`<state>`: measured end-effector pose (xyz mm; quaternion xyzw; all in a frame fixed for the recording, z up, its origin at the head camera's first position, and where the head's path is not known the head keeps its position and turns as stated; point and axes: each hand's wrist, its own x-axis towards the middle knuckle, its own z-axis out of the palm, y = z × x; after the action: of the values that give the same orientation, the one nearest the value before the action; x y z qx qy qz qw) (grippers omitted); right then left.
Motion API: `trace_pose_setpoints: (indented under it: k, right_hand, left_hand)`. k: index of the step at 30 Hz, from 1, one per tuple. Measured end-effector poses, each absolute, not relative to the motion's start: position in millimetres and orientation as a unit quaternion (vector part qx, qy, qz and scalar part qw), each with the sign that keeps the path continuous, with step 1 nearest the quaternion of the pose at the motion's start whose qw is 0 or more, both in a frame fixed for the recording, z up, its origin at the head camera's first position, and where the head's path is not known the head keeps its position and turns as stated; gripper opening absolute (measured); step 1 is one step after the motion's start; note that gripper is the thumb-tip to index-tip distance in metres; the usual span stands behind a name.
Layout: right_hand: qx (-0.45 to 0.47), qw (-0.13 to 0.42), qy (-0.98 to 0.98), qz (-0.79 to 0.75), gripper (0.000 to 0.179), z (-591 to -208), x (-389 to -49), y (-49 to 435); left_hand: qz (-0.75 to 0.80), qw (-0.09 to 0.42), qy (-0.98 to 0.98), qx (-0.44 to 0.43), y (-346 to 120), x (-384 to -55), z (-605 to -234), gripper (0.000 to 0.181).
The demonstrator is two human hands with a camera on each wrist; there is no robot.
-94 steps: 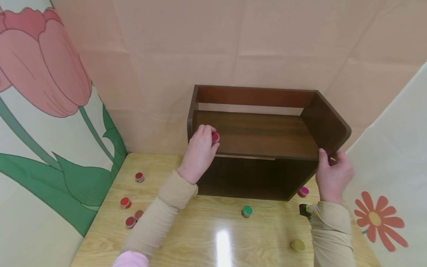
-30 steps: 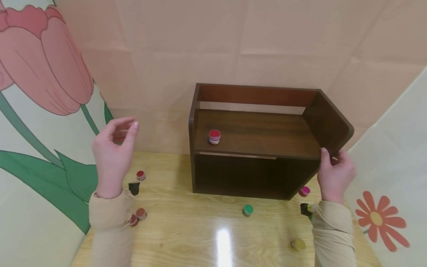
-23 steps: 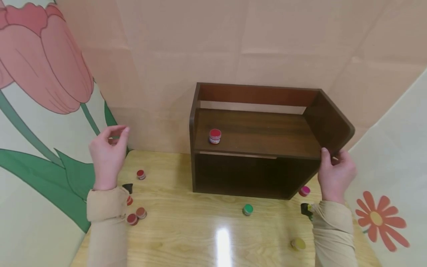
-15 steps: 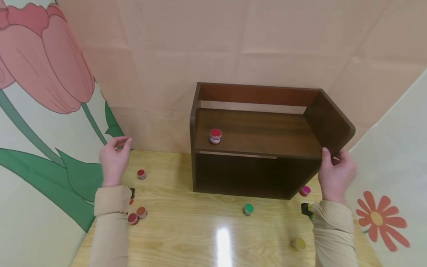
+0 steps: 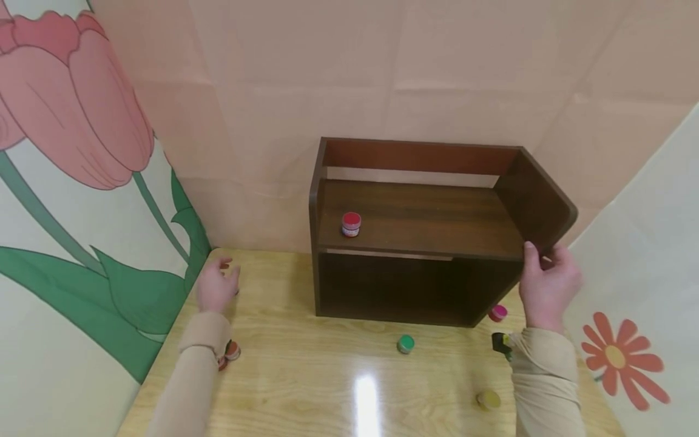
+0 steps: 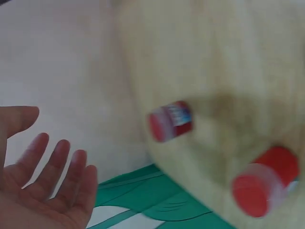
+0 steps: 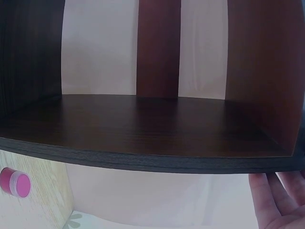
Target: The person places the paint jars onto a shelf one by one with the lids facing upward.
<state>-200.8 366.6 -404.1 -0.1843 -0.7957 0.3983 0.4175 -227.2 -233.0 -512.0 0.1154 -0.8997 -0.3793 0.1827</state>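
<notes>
My left hand (image 5: pixel 217 286) hovers over the table's far left part with fingers loosely bent and nothing in them. Close by stands a small dark red paint jar (image 6: pixel 170 120), mostly hidden behind the hand in the head view. A brighter red paint jar (image 6: pixel 264 182) stands a little farther off in the left wrist view. With thumb and fingers, my right hand (image 5: pixel 548 288) grips the right side panel of a dark brown two-level shelf (image 5: pixel 426 209). One paint jar with a red lid (image 5: pixel 351 224) sits upright at the left of its upper board.
On the wooden table (image 5: pixel 306 376) stand a green-lidded jar (image 5: pixel 406 344), a yellow-lidded jar (image 5: pixel 488 399) and a magenta-lidded jar (image 5: pixel 497 313). A brownish-red jar (image 5: pixel 233 350) is partly covered by the left sleeve. Fabric backdrops (image 5: pixel 262 152) border the table.
Earlier my left hand held the red-lidded jar at the shelf; it let go, moved left, then came down toward the dark red jar. My right hand has kept its grip on the shelf.
</notes>
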Motion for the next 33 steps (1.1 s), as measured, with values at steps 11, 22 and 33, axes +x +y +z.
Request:
trace_pose_setpoints:
  k: [11, 22, 33]
  right_hand:
    - [-0.185, 0.416, -0.796, 0.398, 0.038, -405.8, -202.3, 367.7]
    - [-0.189, 0.412, -0.8, 0.394, 0.039, -405.2, -200.8, 367.3]
    - [-0.186, 0.414, -0.801, 0.39, 0.038, -405.5, -200.8, 367.8]
  left_hand:
    - [-0.311, 0.081, -0.941, 0.106, -245.4, -235.1, -541.2, 0.063]
    - [-0.295, 0.023, -0.948, 0.117, -247.6, -235.3, -572.8, 0.055]
    - [-0.313, 0.033, -0.942, 0.116, -245.4, -230.8, -577.3, 0.033]
